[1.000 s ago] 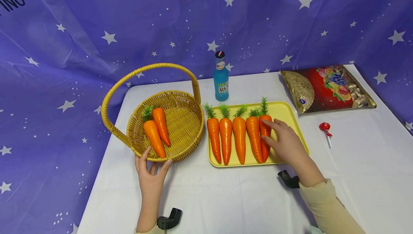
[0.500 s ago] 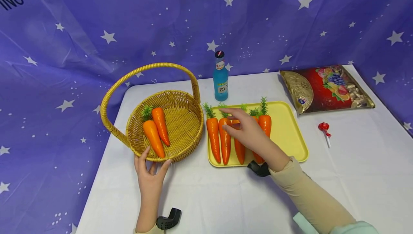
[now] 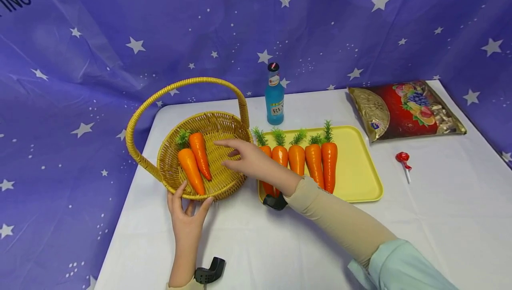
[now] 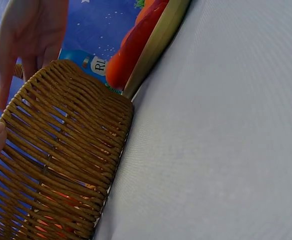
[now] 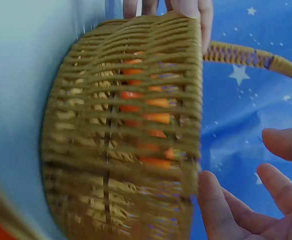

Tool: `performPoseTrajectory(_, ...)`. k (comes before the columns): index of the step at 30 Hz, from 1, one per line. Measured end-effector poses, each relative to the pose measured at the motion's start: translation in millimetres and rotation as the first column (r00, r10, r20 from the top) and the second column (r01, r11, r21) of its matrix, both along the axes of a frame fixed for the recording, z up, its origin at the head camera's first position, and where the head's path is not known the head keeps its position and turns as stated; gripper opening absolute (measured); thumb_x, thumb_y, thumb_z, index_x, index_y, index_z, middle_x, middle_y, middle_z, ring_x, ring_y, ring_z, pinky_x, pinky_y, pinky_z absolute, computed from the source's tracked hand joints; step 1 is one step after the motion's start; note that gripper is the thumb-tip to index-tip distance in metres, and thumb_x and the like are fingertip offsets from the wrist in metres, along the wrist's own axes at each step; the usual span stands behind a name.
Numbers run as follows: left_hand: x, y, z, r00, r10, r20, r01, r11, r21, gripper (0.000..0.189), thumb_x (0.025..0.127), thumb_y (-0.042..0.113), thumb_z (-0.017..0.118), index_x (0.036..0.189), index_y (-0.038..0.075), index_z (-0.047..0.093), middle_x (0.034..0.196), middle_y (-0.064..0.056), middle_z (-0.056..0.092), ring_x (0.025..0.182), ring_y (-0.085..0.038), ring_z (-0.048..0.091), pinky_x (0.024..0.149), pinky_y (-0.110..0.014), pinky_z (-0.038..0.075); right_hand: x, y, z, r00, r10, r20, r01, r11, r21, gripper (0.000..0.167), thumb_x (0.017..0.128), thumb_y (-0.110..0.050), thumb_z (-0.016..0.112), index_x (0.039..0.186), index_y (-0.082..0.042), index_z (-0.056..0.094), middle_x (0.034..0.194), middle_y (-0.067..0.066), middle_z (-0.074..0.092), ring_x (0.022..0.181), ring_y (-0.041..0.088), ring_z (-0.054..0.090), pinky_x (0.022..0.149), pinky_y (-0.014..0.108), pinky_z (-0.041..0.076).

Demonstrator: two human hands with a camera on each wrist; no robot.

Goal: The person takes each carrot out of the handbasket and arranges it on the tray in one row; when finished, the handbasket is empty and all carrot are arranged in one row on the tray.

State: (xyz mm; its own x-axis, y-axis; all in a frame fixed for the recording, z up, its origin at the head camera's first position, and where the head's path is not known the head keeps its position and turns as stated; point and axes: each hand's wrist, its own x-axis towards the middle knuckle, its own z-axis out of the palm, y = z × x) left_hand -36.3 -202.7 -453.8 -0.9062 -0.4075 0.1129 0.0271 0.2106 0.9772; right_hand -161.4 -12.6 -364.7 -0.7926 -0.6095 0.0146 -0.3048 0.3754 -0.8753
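Note:
My left hand (image 3: 187, 219) grips the near rim of a round wicker basket (image 3: 230, 187) with a tall hooped handle. Two orange carrots (image 3: 191, 172) with green tops lie inside the basket, on its left side. My right hand (image 3: 254, 161) is over the basket's right side, its fingers spread and holding nothing. In the right wrist view, the right hand's fingers (image 5: 213, 200) are near the rim, with the carrots showing through the weave. Beneath my right forearm, several more carrots (image 3: 330, 161) lie in a row on a yellow tray (image 3: 358, 170); their lower ends are partly hidden.
A blue bottle (image 3: 274, 98) stands behind the tray and basket. At the back right lies a red and gold bag (image 3: 408, 110), with a red lollipop (image 3: 403, 159) in front of it. A purple star-printed cloth (image 3: 224, 27) hangs behind the white table (image 3: 288, 250).
My right hand has moved left from the rightmost carrot on the tray, across the row, to over the basket, carrying nothing. My left hand and the carrots have stayed in place.

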Motion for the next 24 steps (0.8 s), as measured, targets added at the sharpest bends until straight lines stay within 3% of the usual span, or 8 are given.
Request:
performPoseTrajectory(6,-0.4,1.1,1.1,1.0,-0.003,0.003,0.003,1.0,-0.025,0.073,0.079,0.005,0.079,0.142,0.009,0.042,0.159,-0.004,0.001,0.14,-0.026,0.022,0.101,-0.019,0.038,-9.4,-25.7,-9.6,0.998,0.024,0.066,-0.024,1.0,0.002,0.05,0.093,-0.019,0.066,0.141,-0.023,0.052,0.141,0.003,0.05,0.116,0.023,0.056,0.085,0.029,0.052)
performPoseTrajectory(15,-0.9,-1.0,-0.6,1.0,-0.004,0.012,0.004,1.0,-0.021,0.075,0.078,0.007,0.081,0.142,0.011,0.042,0.159,-0.003,0.0,0.141,-0.025,0.022,0.097,-0.011,0.037,-22.0,-50.1,-21.7,0.996,0.015,0.088,-0.019,0.999,0.047,0.049,0.093,-0.017,0.065,0.14,-0.018,0.053,0.139,0.006,0.051,0.124,0.026,0.05,0.081,0.027,0.051)
performPoseTrajectory(24,-0.2,-0.4,0.2,1.0,-0.001,0.006,0.001,1.0,-0.016,0.073,0.079,0.006,0.08,0.142,0.01,0.042,0.159,-0.004,0.0,0.14,-0.026,0.022,0.097,-0.012,0.037,-26.8,-63.1,-28.7,0.994,0.012,0.111,-0.024,0.993,0.113,0.051,0.092,-0.017,0.067,0.14,-0.019,0.052,0.139,0.01,0.051,0.12,0.026,0.052,0.075,0.028,0.051)
